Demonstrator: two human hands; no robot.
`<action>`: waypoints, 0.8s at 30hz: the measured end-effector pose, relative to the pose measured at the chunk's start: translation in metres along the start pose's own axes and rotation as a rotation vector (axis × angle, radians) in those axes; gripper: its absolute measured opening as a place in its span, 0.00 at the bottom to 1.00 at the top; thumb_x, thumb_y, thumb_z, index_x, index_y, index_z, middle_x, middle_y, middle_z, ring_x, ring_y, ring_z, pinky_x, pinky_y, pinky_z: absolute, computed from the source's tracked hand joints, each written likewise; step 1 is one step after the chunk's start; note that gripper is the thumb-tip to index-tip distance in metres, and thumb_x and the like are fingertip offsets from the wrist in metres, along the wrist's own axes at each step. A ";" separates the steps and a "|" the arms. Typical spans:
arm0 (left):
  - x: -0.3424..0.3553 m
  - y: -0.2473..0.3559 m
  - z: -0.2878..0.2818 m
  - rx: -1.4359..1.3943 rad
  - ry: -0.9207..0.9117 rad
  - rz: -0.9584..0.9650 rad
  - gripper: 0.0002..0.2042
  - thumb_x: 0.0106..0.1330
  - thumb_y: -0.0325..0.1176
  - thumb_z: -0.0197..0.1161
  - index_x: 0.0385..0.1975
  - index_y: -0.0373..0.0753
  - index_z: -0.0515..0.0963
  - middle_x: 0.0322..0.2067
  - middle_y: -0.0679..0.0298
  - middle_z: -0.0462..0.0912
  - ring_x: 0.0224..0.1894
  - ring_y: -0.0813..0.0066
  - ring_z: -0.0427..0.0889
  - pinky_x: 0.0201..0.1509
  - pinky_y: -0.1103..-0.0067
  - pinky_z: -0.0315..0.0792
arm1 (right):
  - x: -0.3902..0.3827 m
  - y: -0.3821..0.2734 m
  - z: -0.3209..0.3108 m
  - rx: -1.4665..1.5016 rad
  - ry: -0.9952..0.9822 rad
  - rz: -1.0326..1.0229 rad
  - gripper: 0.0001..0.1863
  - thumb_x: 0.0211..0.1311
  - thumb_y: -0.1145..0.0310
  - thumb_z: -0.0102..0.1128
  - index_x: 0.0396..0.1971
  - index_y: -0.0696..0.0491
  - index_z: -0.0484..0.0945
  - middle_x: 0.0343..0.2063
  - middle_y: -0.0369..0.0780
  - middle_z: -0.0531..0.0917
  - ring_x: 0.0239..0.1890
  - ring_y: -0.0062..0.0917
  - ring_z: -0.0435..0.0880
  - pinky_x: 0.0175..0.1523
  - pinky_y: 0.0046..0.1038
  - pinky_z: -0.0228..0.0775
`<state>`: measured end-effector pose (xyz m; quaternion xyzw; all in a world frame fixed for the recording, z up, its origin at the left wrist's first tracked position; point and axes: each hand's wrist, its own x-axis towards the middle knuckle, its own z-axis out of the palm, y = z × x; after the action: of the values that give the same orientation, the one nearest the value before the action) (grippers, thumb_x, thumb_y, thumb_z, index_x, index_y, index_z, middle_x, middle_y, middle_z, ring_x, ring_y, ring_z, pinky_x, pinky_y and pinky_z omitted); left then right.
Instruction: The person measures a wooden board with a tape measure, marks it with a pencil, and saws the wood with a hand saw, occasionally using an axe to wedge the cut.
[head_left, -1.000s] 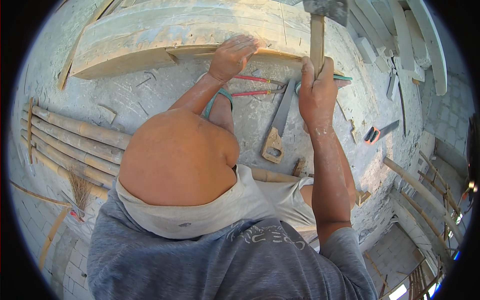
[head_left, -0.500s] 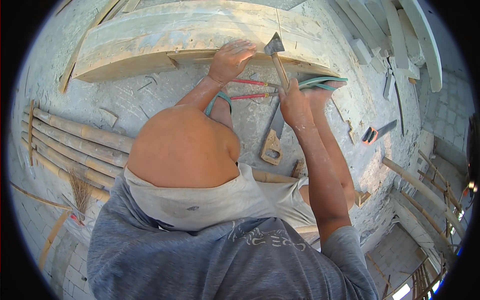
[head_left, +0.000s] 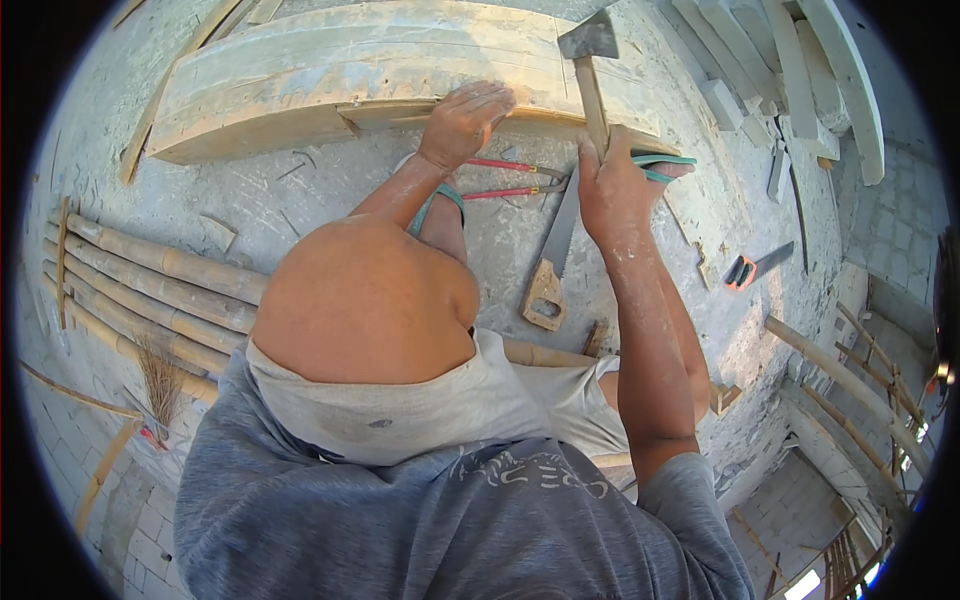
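Hammer (head_left: 590, 70): one, right hand (head_left: 612, 185) fingers gripping handle; left hand (head_left: 462, 122) fingers spread on curved beam (head_left: 330, 70).

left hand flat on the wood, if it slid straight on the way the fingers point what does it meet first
The left hand points right along the curved wooden piece. It would likely meet the hammer handle first, held upright by the right hand, though depth is unclear.
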<state>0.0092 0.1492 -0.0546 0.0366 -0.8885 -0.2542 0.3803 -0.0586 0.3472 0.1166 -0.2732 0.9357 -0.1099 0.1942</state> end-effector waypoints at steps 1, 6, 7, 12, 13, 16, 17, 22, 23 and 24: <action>-0.001 0.004 0.002 -0.012 -0.007 -0.011 0.14 0.59 0.27 0.70 0.45 0.44 0.86 0.49 0.65 0.89 0.55 0.65 0.85 0.64 0.69 0.76 | -0.004 -0.005 -0.006 0.194 0.153 0.025 0.19 0.76 0.58 0.53 0.53 0.58 0.68 0.39 0.62 0.85 0.44 0.61 0.84 0.54 0.53 0.70; 0.011 0.004 0.005 -0.011 0.015 0.043 0.10 0.62 0.29 0.69 0.43 0.44 0.85 0.48 0.65 0.88 0.56 0.66 0.85 0.65 0.68 0.76 | 0.012 0.050 0.046 0.025 -0.076 -0.011 0.21 0.74 0.57 0.53 0.53 0.59 0.65 0.35 0.63 0.84 0.44 0.64 0.82 0.51 0.58 0.73; 0.011 0.005 0.002 -0.005 0.015 0.045 0.10 0.62 0.29 0.69 0.43 0.44 0.85 0.48 0.65 0.88 0.56 0.66 0.85 0.65 0.68 0.76 | 0.013 0.049 0.042 0.028 -0.074 -0.016 0.21 0.74 0.57 0.53 0.53 0.59 0.65 0.35 0.63 0.84 0.44 0.64 0.82 0.51 0.58 0.73; 0.012 -0.009 -0.014 0.015 -0.013 0.024 0.06 0.64 0.33 0.69 0.39 0.43 0.85 0.46 0.64 0.89 0.51 0.64 0.86 0.58 0.68 0.78 | -0.030 0.031 0.041 0.656 -0.173 0.175 0.24 0.73 0.50 0.58 0.46 0.60 0.76 0.24 0.49 0.84 0.27 0.38 0.87 0.37 0.38 0.78; 0.018 -0.011 -0.014 0.011 -0.012 0.033 0.06 0.64 0.33 0.69 0.39 0.43 0.85 0.46 0.64 0.89 0.51 0.64 0.86 0.58 0.68 0.78 | -0.040 0.039 0.054 0.711 -0.251 0.217 0.25 0.73 0.48 0.59 0.42 0.60 0.78 0.21 0.45 0.81 0.24 0.32 0.84 0.34 0.34 0.76; 0.030 -0.012 -0.008 -0.024 -0.108 -0.071 0.06 0.65 0.35 0.69 0.38 0.43 0.85 0.45 0.64 0.89 0.49 0.62 0.87 0.54 0.69 0.79 | -0.077 0.072 0.123 0.647 -0.333 0.332 0.25 0.72 0.47 0.61 0.35 0.59 0.82 0.16 0.42 0.80 0.19 0.29 0.81 0.32 0.33 0.75; 0.031 -0.012 -0.009 -0.042 -0.147 -0.128 0.07 0.65 0.36 0.70 0.39 0.43 0.85 0.45 0.64 0.89 0.48 0.62 0.87 0.54 0.69 0.79 | -0.084 0.080 0.142 0.660 -0.326 0.341 0.25 0.72 0.47 0.61 0.35 0.59 0.82 0.16 0.42 0.80 0.19 0.29 0.81 0.32 0.33 0.75; 0.042 -0.010 -0.015 -0.095 -0.358 -0.324 0.15 0.66 0.40 0.69 0.51 0.46 0.85 0.51 0.67 0.88 0.56 0.65 0.84 0.61 0.70 0.76 | -0.110 0.105 0.199 0.244 -0.256 0.114 0.18 0.68 0.55 0.63 0.39 0.58 0.83 0.27 0.48 0.86 0.33 0.43 0.87 0.43 0.40 0.78; 0.041 -0.012 -0.016 -0.073 -0.388 -0.299 0.16 0.66 0.40 0.69 0.52 0.46 0.84 0.52 0.66 0.88 0.57 0.64 0.83 0.62 0.69 0.75 | -0.118 0.111 0.203 0.258 -0.247 0.131 0.18 0.68 0.55 0.63 0.39 0.58 0.83 0.27 0.48 0.86 0.33 0.43 0.87 0.43 0.40 0.78; 0.043 -0.015 -0.018 -0.038 -0.411 -0.274 0.16 0.66 0.40 0.69 0.53 0.47 0.84 0.52 0.66 0.87 0.58 0.63 0.83 0.63 0.68 0.75 | -0.123 0.113 0.203 0.232 -0.086 0.100 0.16 0.66 0.59 0.63 0.43 0.55 0.82 0.33 0.49 0.86 0.39 0.43 0.87 0.47 0.42 0.77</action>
<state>-0.0108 0.1178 -0.0231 0.0971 -0.9291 -0.3219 0.1541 0.0695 0.4880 -0.0637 -0.2064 0.9201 -0.1957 0.2694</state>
